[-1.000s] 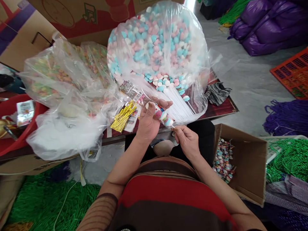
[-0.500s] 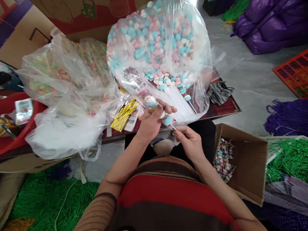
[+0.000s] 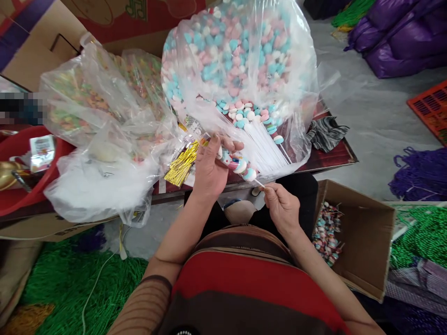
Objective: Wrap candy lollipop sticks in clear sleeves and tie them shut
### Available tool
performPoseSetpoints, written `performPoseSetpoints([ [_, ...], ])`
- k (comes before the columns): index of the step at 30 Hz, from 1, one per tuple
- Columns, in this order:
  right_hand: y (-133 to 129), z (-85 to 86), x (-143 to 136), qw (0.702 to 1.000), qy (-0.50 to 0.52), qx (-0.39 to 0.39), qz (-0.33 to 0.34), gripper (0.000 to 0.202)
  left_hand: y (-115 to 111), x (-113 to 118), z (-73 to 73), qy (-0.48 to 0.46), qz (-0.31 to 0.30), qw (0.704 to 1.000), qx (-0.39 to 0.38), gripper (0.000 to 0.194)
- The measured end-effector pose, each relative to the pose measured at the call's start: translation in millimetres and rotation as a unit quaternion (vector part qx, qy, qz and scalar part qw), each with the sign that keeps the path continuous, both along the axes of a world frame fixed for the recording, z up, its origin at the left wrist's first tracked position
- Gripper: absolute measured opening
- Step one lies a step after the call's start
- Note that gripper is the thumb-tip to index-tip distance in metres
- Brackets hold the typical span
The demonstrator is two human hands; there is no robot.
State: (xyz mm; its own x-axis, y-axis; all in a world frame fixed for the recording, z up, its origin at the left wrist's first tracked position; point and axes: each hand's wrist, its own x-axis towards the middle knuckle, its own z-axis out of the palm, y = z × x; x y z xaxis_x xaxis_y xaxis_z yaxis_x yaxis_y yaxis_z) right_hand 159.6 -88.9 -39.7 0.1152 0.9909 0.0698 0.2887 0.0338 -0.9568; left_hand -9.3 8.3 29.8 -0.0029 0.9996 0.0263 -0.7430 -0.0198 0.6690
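A candy skewer [image 3: 249, 175] with pink, blue and white pieces slants down to the right over the table's front edge. My right hand [image 3: 282, 204] pinches the lower end of its white stick. Around its upper end curl the fingers of my left hand [image 3: 213, 167], where clear wrapping partly shows. Gold twist ties [image 3: 181, 164] lie just left of my left hand. Beyond my hands are a bundle of white sticks [image 3: 267, 146] and a large clear bag of pink, blue and white candies [image 3: 237, 51], with loose pieces at its mouth.
At the left are bags of green and orange candies [image 3: 77, 93] and a red basin [image 3: 52, 174]. A cardboard box [image 3: 366, 242] holding wrapped skewers stands low at my right. Green strands [image 3: 73, 288] cover the floor at lower left. A black-and-grey cloth [image 3: 327, 135] lies at the table's right corner.
My left hand has moved left and up along the skewer, and more of the candy now shows. My right hand has shifted slightly right, still pinching the stick. The view has shifted slightly.
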Motion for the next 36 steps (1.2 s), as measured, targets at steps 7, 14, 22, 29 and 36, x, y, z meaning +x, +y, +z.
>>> performPoseSetpoints([
  [7,1,3.4,-12,0.875,0.379,-0.275,0.125,0.041,-4,4,0.6,-0.01,-0.048,0.999,0.015,0.03],
  [14,-8,-2.5,-13,0.994,0.087,-0.049,0.04,0.014,-9,11,-8.8,0.009,-0.046,0.999,0.003,0.025],
  [22,-6,-11.1,-18,0.939,0.294,-0.115,0.138,0.024,-22,11,-26.0,0.062,-0.175,0.983,0.003,0.028],
  [29,-5,-12.0,-13,0.932,0.321,-0.123,0.118,0.016,-5,-5,-15.3,0.045,-0.152,0.987,0.011,0.049],
  [36,-1,-3.2,-24,0.994,0.068,0.012,0.083,0.017,-19,26,-18.2,0.028,-0.062,0.997,-0.048,0.038],
])
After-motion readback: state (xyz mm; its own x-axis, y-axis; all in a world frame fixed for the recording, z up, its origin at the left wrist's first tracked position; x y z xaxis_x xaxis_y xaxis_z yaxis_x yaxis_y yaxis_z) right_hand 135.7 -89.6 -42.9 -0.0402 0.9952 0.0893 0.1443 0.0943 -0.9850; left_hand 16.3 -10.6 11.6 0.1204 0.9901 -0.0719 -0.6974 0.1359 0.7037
